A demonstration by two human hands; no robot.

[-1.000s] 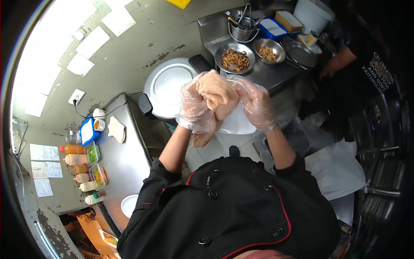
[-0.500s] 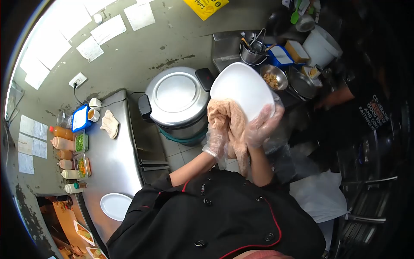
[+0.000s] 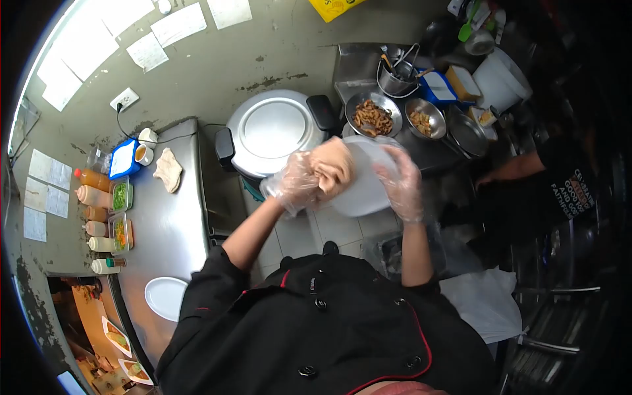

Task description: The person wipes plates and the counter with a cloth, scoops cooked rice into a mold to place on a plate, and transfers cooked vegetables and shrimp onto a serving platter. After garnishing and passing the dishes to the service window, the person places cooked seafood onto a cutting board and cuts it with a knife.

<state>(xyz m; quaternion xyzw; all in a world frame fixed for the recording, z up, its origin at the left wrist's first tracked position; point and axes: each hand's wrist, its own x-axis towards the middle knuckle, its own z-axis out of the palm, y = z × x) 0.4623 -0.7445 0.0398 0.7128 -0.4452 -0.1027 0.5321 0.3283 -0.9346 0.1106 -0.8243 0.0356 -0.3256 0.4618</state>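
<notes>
White squarish plate (image 3: pixel 368 189) lowered since earlier frame; held midair at its right edge by gloved right hand (image 3: pixel 403 182), peach cloth (image 3: pixel 332 164) bunched in left hand (image 3: pixel 296 181). Could be dropped if slick grip slips.

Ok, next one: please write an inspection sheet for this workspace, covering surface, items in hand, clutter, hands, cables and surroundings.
Surface: steel counter, shiny, running along the left.
Items in hand: tan cloth, bunched, slightly blurred; white plate, held off any surface.
Clutter: squeeze bottles, chopped greens, pale cloth and oval plate on the counter.
Hands: left hand, in clear plastic glove, grips the tan cloth; right hand, likewise gloved, holds the white plate's right side.
Cables: dark cord plugged into a wall outlet; it passes the counter's far end.
Surroundings: lidded cooker; another person's arm at right.
</notes>
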